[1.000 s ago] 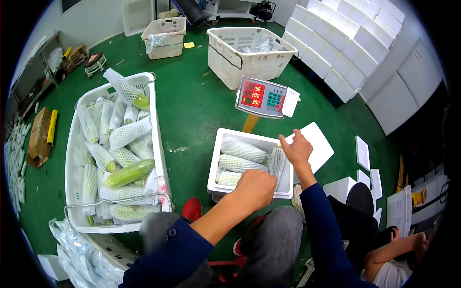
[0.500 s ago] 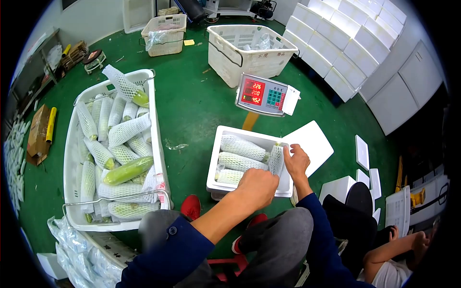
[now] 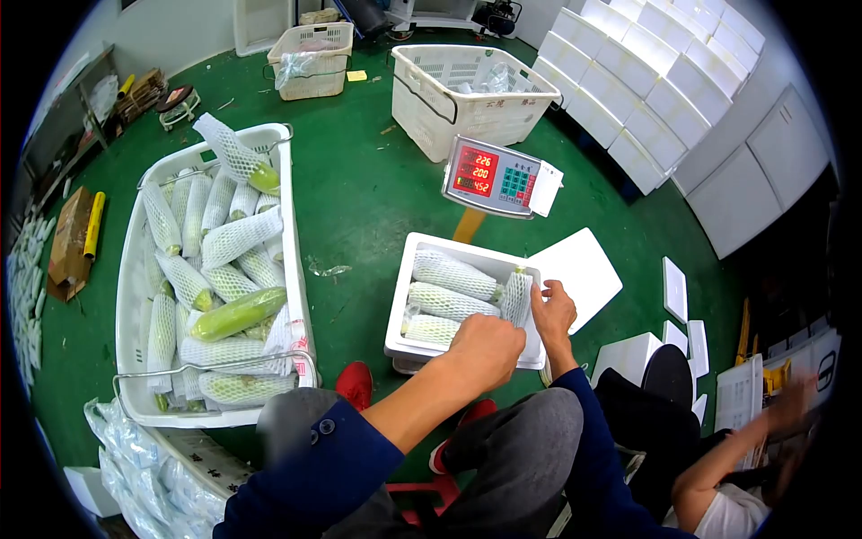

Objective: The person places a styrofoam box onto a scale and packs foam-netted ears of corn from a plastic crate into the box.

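Note:
A white foam box holds several green vegetables in white foam netting. Three lie lengthwise, and one netted vegetable stands across their right ends. Over the box's front right part, my left hand is closed at the lower end of that crosswise piece; what its fingers grip is hidden. My right hand is at the box's right rim, fingers apart, its fingertips beside the crosswise piece. Behind the box, a scale display shows red digits.
A large white crate of netted vegetables stands left. Beside the box lies a white lid. Farther back are a white crate, a smaller crate and stacked foam boxes. A co-worker's arm shows at lower right.
My right hand has come down from above the box to its right rim. The scale's top reading went from 196 to 226. The co-worker's arm has swung up.

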